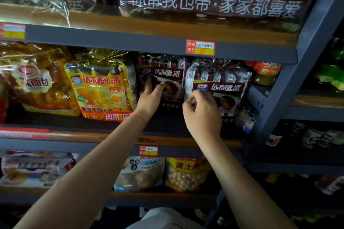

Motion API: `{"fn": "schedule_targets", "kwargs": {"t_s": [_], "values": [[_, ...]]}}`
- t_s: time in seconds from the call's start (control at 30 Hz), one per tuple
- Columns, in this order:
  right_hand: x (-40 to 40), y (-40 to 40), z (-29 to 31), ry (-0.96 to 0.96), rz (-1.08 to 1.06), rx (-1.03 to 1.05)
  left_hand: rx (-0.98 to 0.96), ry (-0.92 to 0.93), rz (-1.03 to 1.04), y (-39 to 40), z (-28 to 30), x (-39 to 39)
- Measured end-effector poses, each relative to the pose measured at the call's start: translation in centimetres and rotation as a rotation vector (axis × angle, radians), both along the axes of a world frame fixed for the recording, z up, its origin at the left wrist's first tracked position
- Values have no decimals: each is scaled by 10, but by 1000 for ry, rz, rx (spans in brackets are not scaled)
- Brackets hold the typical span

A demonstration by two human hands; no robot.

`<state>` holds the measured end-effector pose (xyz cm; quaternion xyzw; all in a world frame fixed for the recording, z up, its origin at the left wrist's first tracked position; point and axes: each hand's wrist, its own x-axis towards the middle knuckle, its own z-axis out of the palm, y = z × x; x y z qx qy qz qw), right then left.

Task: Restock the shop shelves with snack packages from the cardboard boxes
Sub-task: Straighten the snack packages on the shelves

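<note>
Left hand (149,96) lies flat-fingered on a glossy dark pie pack (163,80); right hand (202,115) pinches its crinkly neighbour (223,87).

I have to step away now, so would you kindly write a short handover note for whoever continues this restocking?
Left hand: open, fingers flat against the left dark pie pack on the middle shelf.
Right hand: curled, pinching the lower left edge of the right dark pie pack.
Done: both dark packs stand on that shelf, right of the yellow pie pack.
Left: settle the right pack and let go. No cardboard box is in view, so remaining stock cannot be judged.
</note>
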<state>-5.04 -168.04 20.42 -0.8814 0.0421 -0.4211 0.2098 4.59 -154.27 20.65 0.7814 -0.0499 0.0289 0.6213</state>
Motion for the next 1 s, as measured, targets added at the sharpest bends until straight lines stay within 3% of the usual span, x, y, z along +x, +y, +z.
{"fn": "schedule_targets", "kwargs": {"t_s": [0.13,0.3,0.47,0.53,0.63,0.73,0.83,1.0], "values": [[10,-33,-12,172,-135,-61,-9,26,-5,-9,3,-1],[7,-35,-18,111,-85,-105,32,4,31,-13,7,-8],[-3,-19,-26,192,242,24,80,-50,39,-2,9,-39],[2,-7,-28,236,363,55,143,-184,157,17,7,-57],[12,25,-28,289,450,132,238,-393,505,70,-2,-66],[29,70,-18,354,520,276,170,-356,733,127,-6,-55],[59,112,-6,432,537,452,212,-177,546,169,-4,-37],[90,159,-7,390,441,763,248,-200,295,217,0,-19]]}}
